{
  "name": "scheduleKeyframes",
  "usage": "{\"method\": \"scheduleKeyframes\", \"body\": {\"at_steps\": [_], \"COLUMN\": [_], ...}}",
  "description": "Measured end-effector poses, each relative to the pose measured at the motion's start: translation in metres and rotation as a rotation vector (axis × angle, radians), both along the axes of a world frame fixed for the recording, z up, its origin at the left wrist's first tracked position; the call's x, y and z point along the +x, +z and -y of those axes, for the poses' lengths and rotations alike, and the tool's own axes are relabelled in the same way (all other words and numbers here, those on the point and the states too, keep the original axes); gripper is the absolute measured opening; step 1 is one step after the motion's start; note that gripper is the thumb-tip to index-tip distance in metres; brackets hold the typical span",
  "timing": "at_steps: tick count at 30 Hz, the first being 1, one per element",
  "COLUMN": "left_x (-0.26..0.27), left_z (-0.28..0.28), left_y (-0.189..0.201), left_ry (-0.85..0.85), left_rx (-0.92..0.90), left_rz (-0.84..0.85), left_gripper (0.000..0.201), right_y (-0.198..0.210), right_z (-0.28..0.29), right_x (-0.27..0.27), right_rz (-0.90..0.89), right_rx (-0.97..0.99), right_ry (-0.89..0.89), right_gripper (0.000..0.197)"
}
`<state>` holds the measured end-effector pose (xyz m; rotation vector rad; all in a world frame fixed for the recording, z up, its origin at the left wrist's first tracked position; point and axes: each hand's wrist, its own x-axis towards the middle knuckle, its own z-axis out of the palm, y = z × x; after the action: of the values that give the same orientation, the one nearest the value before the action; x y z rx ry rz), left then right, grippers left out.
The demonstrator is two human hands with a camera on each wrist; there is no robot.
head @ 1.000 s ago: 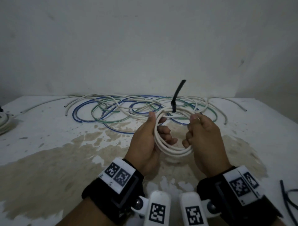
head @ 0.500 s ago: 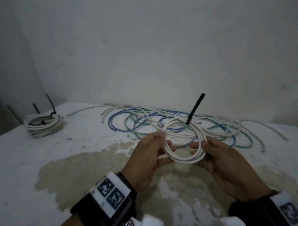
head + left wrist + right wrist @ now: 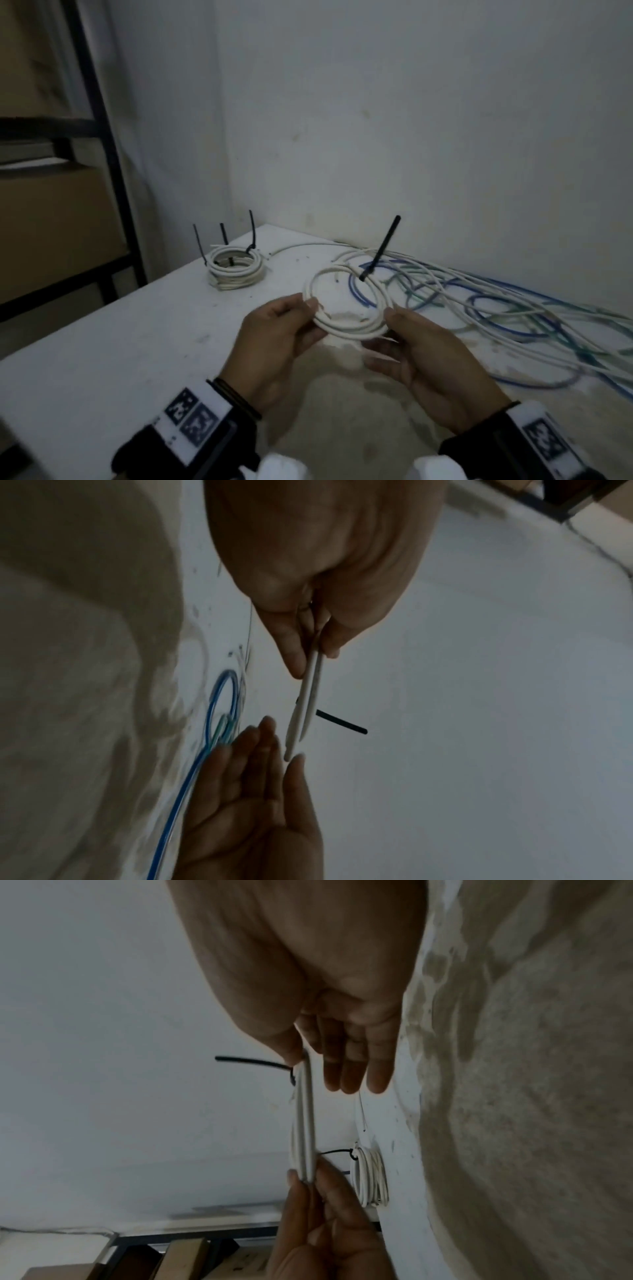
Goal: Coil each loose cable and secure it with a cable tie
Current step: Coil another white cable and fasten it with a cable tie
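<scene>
A coiled white cable (image 3: 352, 333) hangs level above the table between both hands. A black cable tie (image 3: 382, 248) is cinched on its far side, tail pointing up. My left hand (image 3: 310, 305) pinches the coil's left side between thumb and fingers. My right hand (image 3: 390, 318) holds the right side, thumb on top and straight fingers beneath. The left wrist view shows the coil (image 3: 308, 704) edge-on, running from my left hand (image 3: 315, 647) to my right hand (image 3: 284, 750), with the tie (image 3: 342, 722) sticking out sideways. The right wrist view shows the coil (image 3: 303, 1118) and tie (image 3: 253, 1060).
A stack of tied white coils (image 3: 236, 272) with three upright black ties sits at the table's far left corner. Loose blue, green and white cables (image 3: 479, 298) sprawl along the wall at the right. A brown stain (image 3: 342, 428) covers the near tabletop. A dark shelf frame (image 3: 102, 137) stands left.
The head view swung left, bringing the stack of tied coils closer. Both hands tipped the coil from upright to nearly flat and carried it left. The right fingers straightened under it.
</scene>
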<state>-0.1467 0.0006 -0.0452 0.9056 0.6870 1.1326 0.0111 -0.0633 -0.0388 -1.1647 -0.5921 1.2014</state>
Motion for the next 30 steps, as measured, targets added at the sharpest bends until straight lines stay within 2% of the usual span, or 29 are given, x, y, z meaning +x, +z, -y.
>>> {"method": "scheduleKeyframes", "body": {"at_steps": [3,5,7,10,12,15,18,21,23,26,30], "left_x": [-0.034,-0.057,-0.078,-0.097,-0.101,-0.105,-0.108,-0.114,-0.118,-0.118,-0.118], "left_z": [-0.038,-0.067,-0.091,-0.111,-0.117,-0.122,-0.128,-0.144,-0.156,-0.166,-0.173], "left_y": [0.009,0.017,0.027,0.037,0.039,0.034,0.027,0.011,-0.003,-0.019,-0.028], "left_ry": [0.098,0.102,0.032,-0.133,-0.216,-0.230,-0.070,0.345,0.484,0.431,0.362], "left_rx": [0.016,0.036,0.062,0.104,0.107,0.077,0.072,0.050,0.033,-0.007,-0.090], "left_rz": [-0.002,-0.071,-0.237,-0.503,-0.589,-0.537,-0.415,-0.400,-0.431,-0.442,-0.247], "left_gripper": [0.016,0.019,0.021,0.021,0.019,0.018,0.021,0.016,0.014,0.030,0.025], "right_y": [-0.007,-0.011,-0.010,-0.002,0.000,-0.004,-0.010,-0.010,-0.009,-0.009,-0.009], "right_z": [-0.022,-0.035,-0.048,-0.069,-0.084,-0.103,-0.119,-0.140,-0.158,-0.189,-0.226], "right_x": [-0.012,-0.017,-0.022,-0.029,-0.037,-0.050,-0.058,-0.064,-0.072,-0.086,-0.100], "right_rz": [0.048,0.081,0.146,0.316,0.364,0.305,0.158,0.064,0.040,0.040,0.078], "right_rx": [-0.066,-0.090,-0.060,-0.010,0.007,0.053,0.097,0.132,0.139,0.122,0.113], "right_ry": [-0.005,-0.007,0.020,0.149,0.217,0.190,0.136,0.084,0.050,0.005,-0.013], "right_gripper": [0.021,0.028,0.038,0.067,0.063,0.025,0.006,0.009,0.010,0.015,0.019]}}
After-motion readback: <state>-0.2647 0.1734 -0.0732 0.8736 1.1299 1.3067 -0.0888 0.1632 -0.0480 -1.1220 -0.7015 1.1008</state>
